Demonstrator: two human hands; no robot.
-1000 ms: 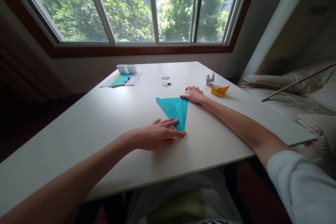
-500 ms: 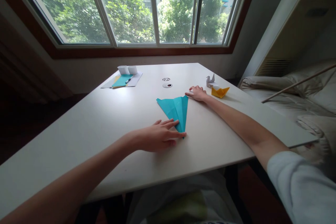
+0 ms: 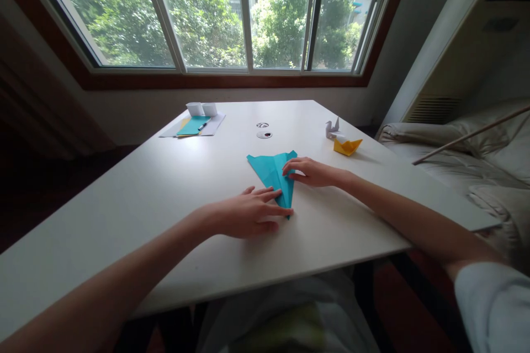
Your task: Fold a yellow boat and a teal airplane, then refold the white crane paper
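Observation:
A folded sheet of turquoise paper [image 3: 267,166] lies on the white table, wide at the far end and narrowing to a point near me. Creases run along its length. My left hand [image 3: 250,212] rests on the narrow end, fingers spread and pressing it against the table. On the right part of the paper lies my right hand [image 3: 308,171], its fingertips touching the surface near the middle crease. Its fingers are stretched out and slightly bent, and they hide part of the right edge.
A yellow paper boat [image 3: 348,146] and a white paper crane [image 3: 332,128] stand at the table's right. Back left are turquoise sheets [image 3: 194,126], a pen [image 3: 204,123] and white folded paper pieces [image 3: 201,109]. Round table inserts [image 3: 264,134] sit beyond the paper. The table [image 3: 165,193] ends close to me.
My right hand has moved from the far right corner of the paper toward me and inward, onto its right part. My left hand has stayed in place.

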